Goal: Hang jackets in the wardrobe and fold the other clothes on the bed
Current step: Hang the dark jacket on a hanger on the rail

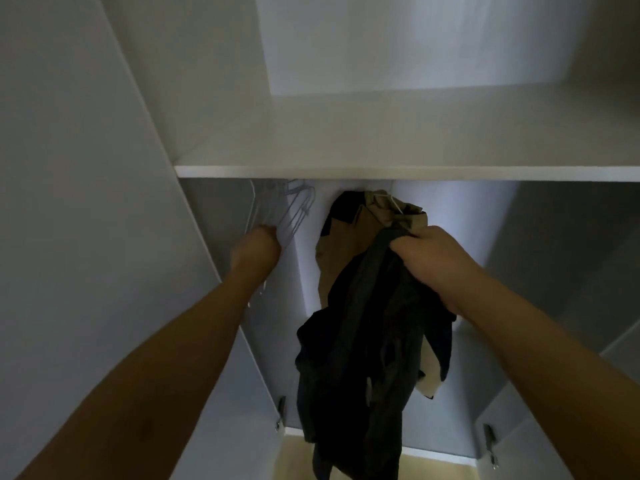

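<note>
Jacket, dark, hangs bunched from the right hand, which grips its top in front of a tan jacket already hung under the shelf. Left hand reaches blurred wire hangers; its fingers are hidden, grip unclear. Grey wardrobe walls sit in dim light.

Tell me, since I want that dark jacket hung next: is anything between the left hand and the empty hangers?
Nothing visible. The left hand is already at the bottom of the empty hangers hanging under the shelf. The tan jacket hangs off to their right, and the right hand grips the dark jacket in front of it.
</note>
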Demonstrator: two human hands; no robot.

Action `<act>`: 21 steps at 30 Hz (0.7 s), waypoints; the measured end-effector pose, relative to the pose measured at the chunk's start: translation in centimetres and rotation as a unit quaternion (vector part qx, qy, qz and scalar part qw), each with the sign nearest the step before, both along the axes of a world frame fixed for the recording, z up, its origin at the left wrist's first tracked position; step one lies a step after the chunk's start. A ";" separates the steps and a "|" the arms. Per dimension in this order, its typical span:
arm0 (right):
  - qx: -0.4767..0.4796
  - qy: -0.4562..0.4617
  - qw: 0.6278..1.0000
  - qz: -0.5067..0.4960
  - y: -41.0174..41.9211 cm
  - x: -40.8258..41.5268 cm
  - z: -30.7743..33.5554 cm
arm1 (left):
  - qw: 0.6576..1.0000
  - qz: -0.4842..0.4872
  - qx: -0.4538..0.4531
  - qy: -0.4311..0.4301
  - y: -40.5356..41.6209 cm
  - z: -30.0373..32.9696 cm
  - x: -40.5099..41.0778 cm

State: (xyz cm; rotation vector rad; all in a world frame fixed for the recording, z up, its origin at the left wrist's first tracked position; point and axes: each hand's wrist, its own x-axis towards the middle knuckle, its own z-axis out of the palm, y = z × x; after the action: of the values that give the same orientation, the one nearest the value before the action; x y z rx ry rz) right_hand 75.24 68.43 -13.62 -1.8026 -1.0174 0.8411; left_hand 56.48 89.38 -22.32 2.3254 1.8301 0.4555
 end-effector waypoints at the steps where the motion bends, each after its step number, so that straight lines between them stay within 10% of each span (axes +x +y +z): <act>1: 0.009 0.022 1.000 -0.006 -0.6 0.5 0.3 | 1.000 -0.001 -0.007 -0.010 -2.3 0.2 -0.4; 9: 0.001 0.233 0.968 -0.088 -3.0 4.5 -0.8 | 0.999 -0.031 0.003 0.021 -21.3 4.7 -4.2; 21: -0.088 -0.066 0.994 -0.018 -8.3 7.7 0.8 | 0.987 -0.148 0.008 -0.057 -37.6 16.7 -6.3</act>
State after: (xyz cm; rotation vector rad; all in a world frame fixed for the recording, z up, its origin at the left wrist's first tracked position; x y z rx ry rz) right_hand 82.90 60.14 -12.83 -2.0414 -1.0175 0.8201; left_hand 50.16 51.75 -5.60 2.4696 1.4043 0.5461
